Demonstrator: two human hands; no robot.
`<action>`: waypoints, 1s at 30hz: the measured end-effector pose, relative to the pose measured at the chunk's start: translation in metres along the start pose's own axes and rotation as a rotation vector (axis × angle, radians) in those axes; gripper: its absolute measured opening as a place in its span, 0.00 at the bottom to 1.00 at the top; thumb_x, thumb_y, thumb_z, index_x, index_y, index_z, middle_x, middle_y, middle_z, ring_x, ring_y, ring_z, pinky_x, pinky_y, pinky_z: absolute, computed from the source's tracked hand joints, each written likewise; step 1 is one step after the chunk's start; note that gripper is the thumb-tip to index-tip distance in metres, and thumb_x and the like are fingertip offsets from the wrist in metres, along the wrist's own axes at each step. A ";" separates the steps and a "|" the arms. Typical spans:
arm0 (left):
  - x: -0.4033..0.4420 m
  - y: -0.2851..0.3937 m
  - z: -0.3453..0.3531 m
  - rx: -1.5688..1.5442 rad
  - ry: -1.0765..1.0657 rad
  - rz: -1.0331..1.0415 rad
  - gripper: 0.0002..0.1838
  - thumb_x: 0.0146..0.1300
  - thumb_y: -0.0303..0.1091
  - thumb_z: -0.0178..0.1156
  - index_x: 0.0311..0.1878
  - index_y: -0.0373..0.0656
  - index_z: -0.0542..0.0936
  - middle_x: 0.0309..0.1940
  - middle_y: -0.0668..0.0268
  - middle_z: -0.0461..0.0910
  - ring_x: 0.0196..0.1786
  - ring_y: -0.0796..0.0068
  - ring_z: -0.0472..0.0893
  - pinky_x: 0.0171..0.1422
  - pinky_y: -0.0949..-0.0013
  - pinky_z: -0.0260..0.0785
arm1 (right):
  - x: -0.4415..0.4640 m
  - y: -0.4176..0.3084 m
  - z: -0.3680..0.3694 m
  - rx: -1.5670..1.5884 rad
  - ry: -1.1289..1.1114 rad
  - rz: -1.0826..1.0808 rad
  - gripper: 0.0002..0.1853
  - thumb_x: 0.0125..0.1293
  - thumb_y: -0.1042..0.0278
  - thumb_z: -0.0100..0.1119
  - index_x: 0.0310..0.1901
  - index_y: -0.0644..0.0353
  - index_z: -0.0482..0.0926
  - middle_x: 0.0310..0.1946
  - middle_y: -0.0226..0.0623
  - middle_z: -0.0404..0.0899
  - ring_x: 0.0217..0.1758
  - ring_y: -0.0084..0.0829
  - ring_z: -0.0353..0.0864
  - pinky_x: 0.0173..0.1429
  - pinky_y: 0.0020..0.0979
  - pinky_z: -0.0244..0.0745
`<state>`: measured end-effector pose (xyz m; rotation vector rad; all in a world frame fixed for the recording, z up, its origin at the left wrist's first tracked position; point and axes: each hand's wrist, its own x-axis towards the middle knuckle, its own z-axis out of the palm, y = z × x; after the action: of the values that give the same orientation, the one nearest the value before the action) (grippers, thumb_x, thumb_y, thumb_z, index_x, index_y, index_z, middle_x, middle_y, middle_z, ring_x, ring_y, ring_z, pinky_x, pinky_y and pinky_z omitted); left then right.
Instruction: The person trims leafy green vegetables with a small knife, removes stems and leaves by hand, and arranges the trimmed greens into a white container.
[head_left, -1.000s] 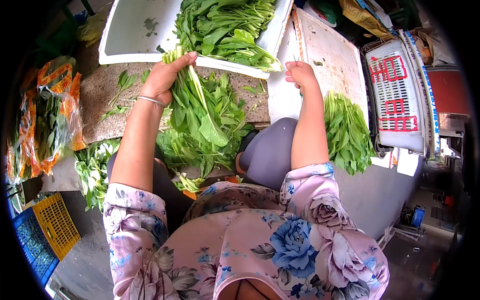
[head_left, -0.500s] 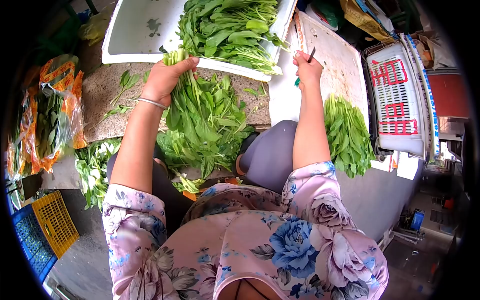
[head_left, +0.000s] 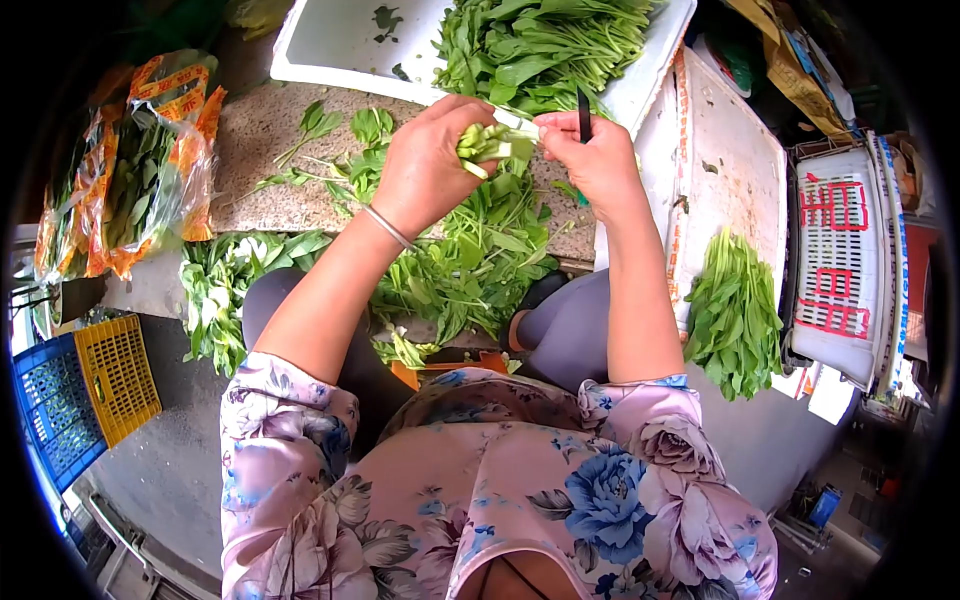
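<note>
My left hand (head_left: 430, 165) is closed around a bunch of leafy greens (head_left: 483, 148), the pale stem ends pointing right. Close beside it, my right hand (head_left: 600, 165) grips a small knife (head_left: 584, 115), its dark part sticking up above the fingers. The right fingertips meet a pale strip at the stem ends; whether it is stem or something else, I cannot tell. Below the hands, loose greens (head_left: 460, 255) lie heaped on the stone slab (head_left: 255, 150) and over its near edge. Behind them, a white foam box (head_left: 345, 75) holds a pile of greens (head_left: 545, 45).
A stained white foam lid (head_left: 735, 150) lies at right, with a bundle of greens (head_left: 738, 315) at its near end. Further right stands a white slotted crate (head_left: 835, 250). On the left are bagged greens (head_left: 130, 180), more greens (head_left: 225, 300) and a yellow basket (head_left: 118, 380).
My left hand has turned the bunch so its stem ends face right. My right hand has come in to meet them. The whole view has shifted, with the surroundings now further right.
</note>
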<state>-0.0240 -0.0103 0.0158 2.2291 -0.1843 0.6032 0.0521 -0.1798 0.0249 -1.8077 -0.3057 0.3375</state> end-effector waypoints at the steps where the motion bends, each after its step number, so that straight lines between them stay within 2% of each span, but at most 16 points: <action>1: -0.001 -0.004 0.000 0.006 -0.034 -0.035 0.16 0.43 0.29 0.66 0.38 0.41 0.75 0.36 0.63 0.79 0.39 0.66 0.79 0.43 0.71 0.71 | 0.001 0.000 0.004 0.008 -0.009 0.003 0.10 0.55 0.70 0.58 0.38 0.66 0.78 0.24 0.31 0.76 0.24 0.15 0.71 0.21 0.14 0.57; 4: -0.005 -0.010 0.001 0.008 -0.111 -0.185 0.15 0.43 0.29 0.67 0.37 0.41 0.75 0.30 0.63 0.80 0.34 0.64 0.80 0.40 0.71 0.71 | 0.002 -0.004 0.010 0.070 -0.183 0.107 0.10 0.56 0.70 0.58 0.38 0.67 0.78 0.24 0.31 0.76 0.24 0.15 0.71 0.21 0.14 0.58; 5: -0.005 -0.010 0.000 -0.014 -0.068 -0.228 0.13 0.44 0.33 0.66 0.34 0.42 0.77 0.24 0.59 0.79 0.29 0.59 0.79 0.34 0.64 0.71 | 0.003 -0.002 0.013 0.106 -0.211 0.139 0.10 0.56 0.70 0.58 0.38 0.66 0.78 0.24 0.30 0.76 0.24 0.14 0.71 0.21 0.14 0.57; 6: -0.006 -0.016 0.000 -0.011 -0.072 -0.228 0.13 0.44 0.33 0.66 0.34 0.42 0.77 0.24 0.59 0.79 0.29 0.59 0.79 0.34 0.64 0.71 | 0.005 0.000 0.014 0.143 -0.237 0.172 0.10 0.57 0.70 0.58 0.39 0.66 0.78 0.24 0.30 0.76 0.24 0.14 0.71 0.21 0.14 0.57; 7: -0.007 -0.025 0.002 -0.085 -0.082 -0.291 0.14 0.45 0.34 0.67 0.34 0.41 0.77 0.23 0.60 0.79 0.27 0.63 0.79 0.33 0.67 0.71 | 0.009 0.001 0.015 0.070 -0.258 0.193 0.13 0.61 0.64 0.56 0.40 0.65 0.77 0.24 0.29 0.74 0.24 0.13 0.68 0.20 0.14 0.57; 8: -0.008 -0.031 0.003 -0.158 -0.090 -0.356 0.14 0.45 0.34 0.67 0.35 0.40 0.77 0.23 0.61 0.79 0.26 0.68 0.79 0.32 0.69 0.71 | 0.010 0.002 0.016 0.074 -0.258 0.193 0.13 0.61 0.64 0.56 0.40 0.65 0.77 0.24 0.29 0.74 0.24 0.13 0.68 0.20 0.14 0.57; 9: -0.004 -0.022 -0.007 -0.263 -0.136 -0.478 0.11 0.47 0.32 0.68 0.32 0.40 0.76 0.22 0.72 0.77 0.25 0.85 0.73 0.31 0.76 0.68 | 0.008 -0.003 0.020 0.066 -0.280 0.144 0.15 0.63 0.60 0.53 0.42 0.64 0.76 0.24 0.28 0.73 0.23 0.13 0.67 0.20 0.14 0.57; 10: -0.003 -0.022 -0.009 -0.257 -0.134 -0.481 0.11 0.47 0.32 0.68 0.32 0.40 0.76 0.22 0.72 0.77 0.25 0.85 0.73 0.31 0.76 0.68 | 0.007 -0.007 0.023 0.058 -0.304 0.093 0.17 0.65 0.56 0.49 0.43 0.63 0.76 0.24 0.27 0.72 0.23 0.12 0.65 0.20 0.14 0.56; 11: -0.002 -0.024 -0.012 -0.425 -0.137 -0.617 0.10 0.48 0.32 0.68 0.31 0.41 0.77 0.23 0.72 0.77 0.25 0.84 0.73 0.32 0.76 0.68 | 0.006 -0.005 0.024 0.065 -0.357 0.023 0.21 0.68 0.51 0.43 0.46 0.61 0.75 0.24 0.25 0.70 0.21 0.12 0.60 0.21 0.14 0.55; 13: -0.001 -0.023 -0.018 -0.635 -0.140 -0.810 0.10 0.49 0.31 0.67 0.31 0.41 0.77 0.26 0.71 0.77 0.27 0.82 0.73 0.33 0.76 0.68 | 0.005 -0.002 0.028 0.102 -0.398 -0.014 0.21 0.68 0.51 0.42 0.48 0.61 0.74 0.25 0.25 0.70 0.21 0.12 0.59 0.22 0.14 0.54; 20: -0.004 -0.026 -0.026 -0.825 -0.205 -0.847 0.10 0.52 0.30 0.65 0.36 0.39 0.77 0.30 0.67 0.79 0.31 0.80 0.77 0.35 0.76 0.71 | 0.006 0.004 0.039 -0.014 -0.444 -0.164 0.14 0.66 0.56 0.48 0.39 0.59 0.76 0.18 0.20 0.64 0.19 0.11 0.56 0.23 0.15 0.51; 22: -0.006 -0.031 -0.028 -0.828 -0.237 -0.857 0.09 0.53 0.28 0.63 0.37 0.38 0.77 0.32 0.65 0.80 0.34 0.78 0.79 0.37 0.76 0.72 | 0.009 0.007 0.034 0.110 -0.468 0.084 0.15 0.65 0.56 0.49 0.39 0.59 0.77 0.17 0.19 0.62 0.18 0.11 0.56 0.22 0.16 0.50; 24: -0.006 -0.032 -0.031 -0.818 -0.258 -0.875 0.09 0.53 0.27 0.63 0.38 0.38 0.77 0.33 0.64 0.80 0.35 0.77 0.79 0.37 0.76 0.72 | 0.016 0.013 0.032 0.062 -0.476 0.112 0.14 0.65 0.56 0.50 0.39 0.59 0.77 0.15 0.19 0.62 0.18 0.11 0.55 0.20 0.16 0.49; 25: -0.008 -0.036 -0.028 -0.859 -0.183 -0.914 0.17 0.46 0.27 0.68 0.39 0.33 0.76 0.30 0.63 0.80 0.30 0.74 0.79 0.35 0.72 0.73 | 0.019 0.017 0.032 -0.118 -0.430 0.158 0.15 0.64 0.56 0.51 0.39 0.60 0.77 0.16 0.20 0.62 0.18 0.11 0.56 0.19 0.16 0.49; 26: -0.009 -0.038 -0.027 -0.860 -0.185 -0.913 0.17 0.46 0.27 0.68 0.39 0.33 0.76 0.30 0.63 0.80 0.30 0.74 0.79 0.35 0.72 0.73 | 0.020 0.021 0.032 -0.297 -0.382 0.205 0.15 0.64 0.56 0.52 0.39 0.60 0.77 0.16 0.20 0.62 0.18 0.11 0.56 0.19 0.15 0.49; 30: -0.011 -0.041 -0.025 -0.864 -0.221 -0.903 0.15 0.46 0.28 0.68 0.37 0.35 0.77 0.29 0.63 0.80 0.29 0.75 0.79 0.34 0.73 0.73 | 0.006 0.007 0.045 -0.015 -0.283 0.096 0.17 0.60 0.57 0.58 0.40 0.65 0.77 0.21 0.28 0.74 0.19 0.15 0.64 0.23 0.18 0.59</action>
<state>-0.0299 0.0352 -0.0031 1.3084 0.3802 -0.2110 0.0411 -0.1393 0.0069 -1.7934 -0.4203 0.6634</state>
